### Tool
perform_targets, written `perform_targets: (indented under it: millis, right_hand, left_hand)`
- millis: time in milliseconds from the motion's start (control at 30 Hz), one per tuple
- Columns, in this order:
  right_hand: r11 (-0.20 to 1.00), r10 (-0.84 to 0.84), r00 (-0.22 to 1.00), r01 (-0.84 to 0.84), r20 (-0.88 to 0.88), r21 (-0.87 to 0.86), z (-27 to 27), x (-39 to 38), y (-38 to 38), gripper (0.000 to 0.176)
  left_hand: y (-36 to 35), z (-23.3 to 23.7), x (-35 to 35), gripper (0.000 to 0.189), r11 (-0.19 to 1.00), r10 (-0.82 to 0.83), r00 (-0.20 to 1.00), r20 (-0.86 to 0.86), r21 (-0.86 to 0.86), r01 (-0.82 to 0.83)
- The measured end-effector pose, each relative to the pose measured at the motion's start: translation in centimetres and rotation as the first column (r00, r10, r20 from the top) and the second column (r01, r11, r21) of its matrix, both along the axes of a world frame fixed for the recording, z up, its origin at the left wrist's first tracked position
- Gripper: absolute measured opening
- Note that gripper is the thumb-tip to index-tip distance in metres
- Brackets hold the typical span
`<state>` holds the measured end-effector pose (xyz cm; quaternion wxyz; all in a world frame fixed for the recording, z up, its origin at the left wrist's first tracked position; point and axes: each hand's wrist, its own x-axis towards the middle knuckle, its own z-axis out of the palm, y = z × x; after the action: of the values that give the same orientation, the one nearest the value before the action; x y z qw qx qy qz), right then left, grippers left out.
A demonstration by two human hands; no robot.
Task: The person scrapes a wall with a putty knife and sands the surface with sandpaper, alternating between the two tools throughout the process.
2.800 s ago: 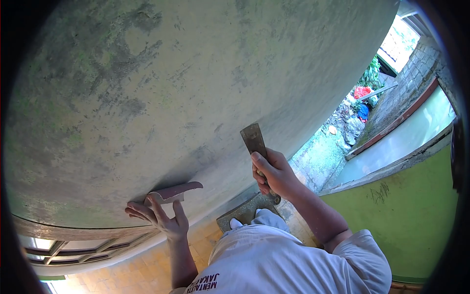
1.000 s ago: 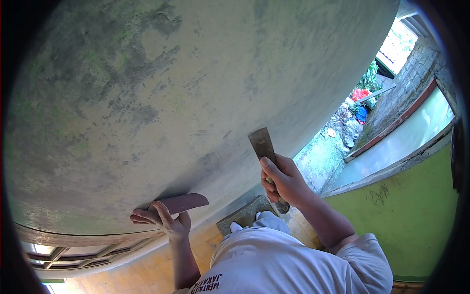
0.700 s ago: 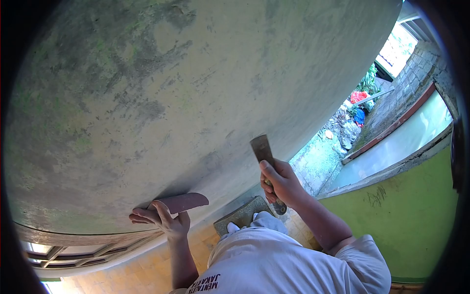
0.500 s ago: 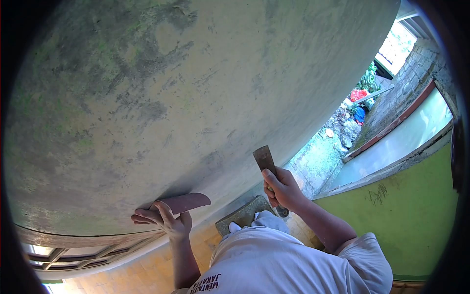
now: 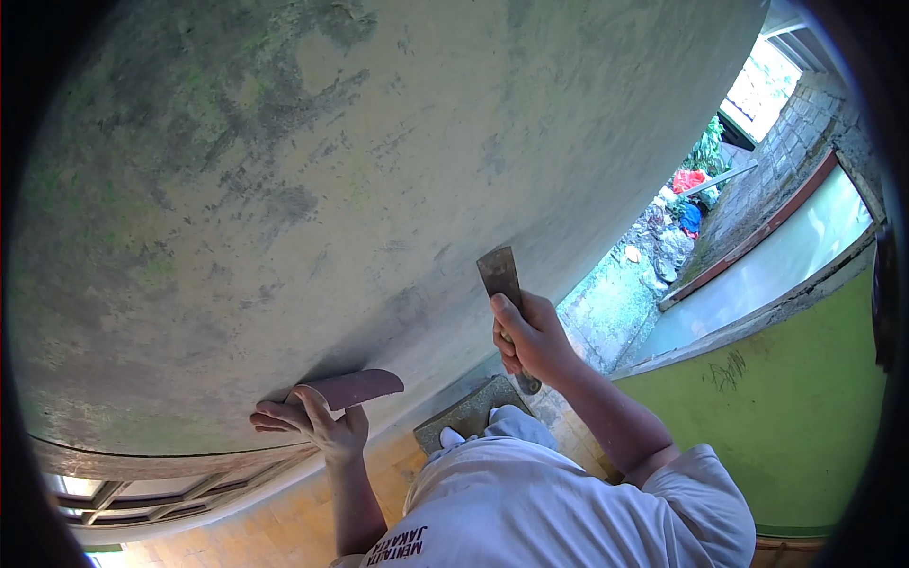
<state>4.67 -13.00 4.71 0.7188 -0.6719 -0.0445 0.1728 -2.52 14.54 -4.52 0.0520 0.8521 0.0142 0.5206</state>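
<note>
A large stained, mossy wall (image 5: pixel 312 189) fills most of the view. My right hand (image 5: pixel 530 336) grips a metal scraper (image 5: pixel 500 275) by its handle, the flat blade laid against the wall. My left hand (image 5: pixel 308 421) presses a reddish-brown sheet of sandpaper (image 5: pixel 355 386) against the wall lower down, thumb and fingers on its near edge. The two hands are well apart.
A window frame (image 5: pixel 161 483) sits low on the left under the wall. A green low wall (image 5: pixel 786 426) stands on the right. A narrow alley (image 5: pixel 653 275) with rubble and coloured bags runs behind. A doormat (image 5: pixel 464 412) lies on the tiled floor by my feet.
My right hand has slid the scraper down the wall and then back up. My left hand has stayed holding the sandpaper in nearly the same spot.
</note>
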Motion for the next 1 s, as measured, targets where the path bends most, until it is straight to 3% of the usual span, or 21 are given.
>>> perform_targets:
  millis: [100,267,533,633,700,833,900,1000]
  right_hand:
    - [0.999,-0.014,0.999,0.016,-0.051,0.030,-0.4,-1.1,-0.1,0.036]
    - [0.998,-0.001,0.998,-0.004,-0.067,-0.067,0.0,-0.4,-0.1,0.039]
    - [1.000,-0.015,0.995,0.018,-0.098,0.024,0.5,-1.6,-1.0,0.038]
    - [0.998,0.047,0.989,-0.051,-0.141,-0.023,1.0,-0.9,-0.8,0.038]
    - [0.998,0.055,0.998,-0.055,0.027,-0.021,3.0,0.3,0.4,0.038]
    - [1.000,0.014,1.000,-0.014,0.007,0.024,1.9,-1.3,-0.1,0.040]
    - [0.998,0.047,0.993,-0.051,-0.109,-0.035,1.0,-1.7,-0.7,0.041]
    - [0.998,0.038,0.999,-0.037,0.020,-0.046,2.2,0.4,-0.3,0.041]
  left_hand:
    - [0.0,-0.1,0.1,0.082,1.000,0.006,1.000,0.004,-0.006,-0.006]
    - [0.1,0.1,0.2,0.081,1.000,0.004,1.000,0.008,0.007,-0.004]
    - [0.4,-0.3,0.0,0.082,1.000,-0.002,1.000,-0.005,0.010,0.002]
    - [0.3,-0.3,-0.1,0.082,1.000,0.004,1.000,-0.020,0.000,-0.004]
    - [0.1,-0.2,0.0,0.082,1.000,0.020,1.000,-0.014,-0.005,-0.020]
    - [0.2,-0.2,-0.1,0.081,1.000,-0.011,1.000,-0.002,0.001,0.011]
    - [0.2,-0.2,0.1,0.080,1.000,0.001,1.000,0.000,0.003,-0.001]
    - [0.0,-0.1,0.1,0.080,1.000,0.010,1.000,0.008,0.004,-0.010]
